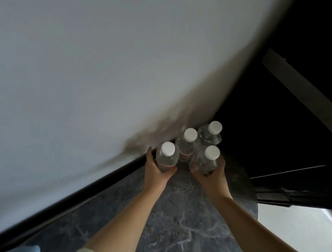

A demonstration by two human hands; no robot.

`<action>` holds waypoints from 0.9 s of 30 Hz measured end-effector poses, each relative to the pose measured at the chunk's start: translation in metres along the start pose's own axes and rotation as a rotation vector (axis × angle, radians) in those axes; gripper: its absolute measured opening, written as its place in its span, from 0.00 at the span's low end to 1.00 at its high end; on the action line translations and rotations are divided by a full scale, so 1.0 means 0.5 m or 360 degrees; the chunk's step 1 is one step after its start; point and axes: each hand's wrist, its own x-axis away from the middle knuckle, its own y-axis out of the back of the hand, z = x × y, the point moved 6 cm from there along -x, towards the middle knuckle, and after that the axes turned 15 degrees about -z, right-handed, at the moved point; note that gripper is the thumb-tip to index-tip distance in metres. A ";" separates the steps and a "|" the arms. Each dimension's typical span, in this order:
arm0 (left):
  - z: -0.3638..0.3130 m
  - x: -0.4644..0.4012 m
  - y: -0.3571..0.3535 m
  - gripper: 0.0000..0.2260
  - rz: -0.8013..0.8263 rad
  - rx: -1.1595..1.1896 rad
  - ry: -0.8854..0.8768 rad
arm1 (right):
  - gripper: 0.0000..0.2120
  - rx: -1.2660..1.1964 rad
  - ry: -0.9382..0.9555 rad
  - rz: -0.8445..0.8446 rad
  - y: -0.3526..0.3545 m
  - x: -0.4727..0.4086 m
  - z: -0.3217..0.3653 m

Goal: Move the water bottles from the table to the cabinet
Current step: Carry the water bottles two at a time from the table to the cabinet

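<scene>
Four bottles are clustered on the table [168, 215] against the wall [77, 73]. The near-left bottle [167, 157] is gripped by the left hand [157, 172], the near-right bottle [207, 160] by the right hand [210, 175], probably so two can be carried together.

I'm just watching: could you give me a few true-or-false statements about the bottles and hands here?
1. Four bottles with white caps are in view. True.
2. The left hand holds the near-left bottle. True.
3. The right hand is empty. False: it holds the near-right bottle.
4. The bottles have red caps. False: white.
5. The table has a dark marbled top. True.
</scene>
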 end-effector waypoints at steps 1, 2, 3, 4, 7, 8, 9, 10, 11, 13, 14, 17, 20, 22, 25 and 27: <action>-0.004 0.006 0.008 0.53 0.0021 -0.0025 0.0004 | 0.49 0.0019 0.0028 0.0009 0.008 0.006 0.011; -0.016 0.017 0.019 0.53 0.0046 -0.0058 -0.0008 | 0.50 0.0036 0.0055 0.0018 0.019 0.016 0.026; -0.036 0.031 0.032 0.53 0.0065 -0.0102 -0.0039 | 0.51 0.0041 0.0072 0.0029 0.031 0.026 0.042; -0.055 0.043 0.046 0.52 0.0071 -0.0143 -0.0079 | 0.51 0.0036 0.0084 0.0037 0.044 0.036 0.058; -0.120 0.081 0.094 0.49 0.0060 -0.0229 -0.0213 | 0.52 0.0056 0.0133 0.0063 0.091 0.068 0.114; -0.143 0.093 0.111 0.48 0.0042 -0.0251 -0.0271 | 0.52 0.0099 0.0158 0.0071 0.108 0.079 0.135; -0.175 0.111 0.133 0.47 0.0027 -0.0280 -0.0337 | 0.51 0.0143 0.0189 0.0085 0.131 0.096 0.161; -0.201 0.124 0.148 0.45 0.0022 -0.0334 -0.0400 | 0.49 0.0207 0.0222 0.0104 0.148 0.108 0.182; -0.232 0.139 0.161 0.42 0.0021 -0.0416 -0.0482 | 0.46 0.0282 0.0257 0.0123 0.164 0.118 0.205; -0.301 0.168 0.184 0.37 0.0023 -0.0587 -0.0666 | 0.40 0.0491 0.0327 0.0171 0.193 0.135 0.254; -0.339 0.184 0.194 0.34 0.0030 -0.0644 -0.0761 | 0.36 0.0606 0.0372 0.0188 0.207 0.142 0.282; -0.451 0.227 0.213 0.26 0.0060 -0.0772 -0.1032 | 0.26 0.0896 0.0514 0.0236 0.230 0.165 0.372; -0.532 0.269 0.229 0.23 0.0109 -0.1007 -0.1273 | 0.25 0.1306 0.0686 0.0264 0.245 0.202 0.446; -0.567 0.288 0.234 0.22 0.0159 -0.1256 -0.1373 | 0.24 0.1600 0.0779 0.0310 0.249 0.219 0.479; -0.590 0.313 0.275 0.24 0.0148 -0.1438 -0.1390 | 0.22 0.1867 0.0910 0.0338 0.250 0.256 0.529; -0.585 0.331 0.311 0.23 0.0137 -0.1501 -0.1331 | 0.22 0.1923 0.1009 0.0350 0.240 0.283 0.549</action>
